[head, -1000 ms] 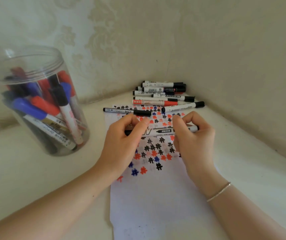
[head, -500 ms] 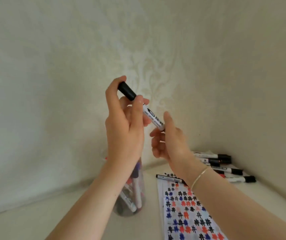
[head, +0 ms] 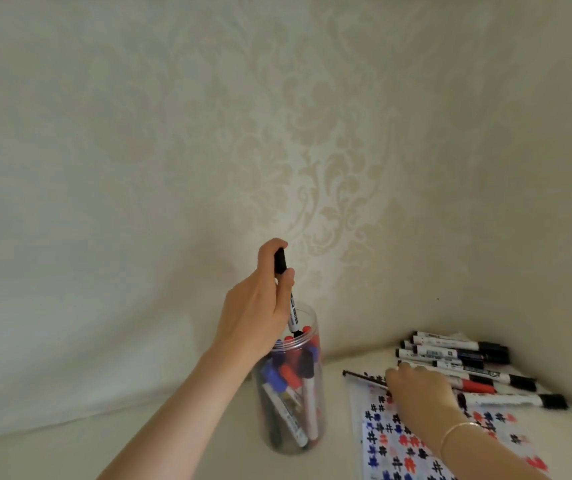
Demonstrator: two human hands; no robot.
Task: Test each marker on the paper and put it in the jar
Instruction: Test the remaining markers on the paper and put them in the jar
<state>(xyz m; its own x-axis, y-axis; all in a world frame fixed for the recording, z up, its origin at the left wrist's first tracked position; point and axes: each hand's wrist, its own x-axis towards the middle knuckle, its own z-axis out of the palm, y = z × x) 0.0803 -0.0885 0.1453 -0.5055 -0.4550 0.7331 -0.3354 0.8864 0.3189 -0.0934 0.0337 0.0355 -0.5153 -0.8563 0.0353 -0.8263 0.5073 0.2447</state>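
Note:
My left hand (head: 258, 306) grips a black-capped white marker (head: 289, 299) upright, cap end up, its lower end inside the mouth of the clear plastic jar (head: 315, 403). The jar holds several red, blue and black markers. My right hand (head: 416, 388) lies over the top of the paper (head: 416, 445), reaching toward the pile of markers (head: 464, 365) in the corner; its fingertips touch the nearest ones, and I cannot tell whether it holds one. A thin black pen (head: 364, 377) lies along the paper's top edge. The paper is covered in red, blue and black hash marks.
The white tabletop (head: 173, 438) meets patterned walls behind and on the right, forming a corner behind the marker pile. The jar stands just left of the paper.
The marker went from both hands to my left hand alone, which lowered it into the jar's mouth. My right hand let go and dropped toward the marker pile.

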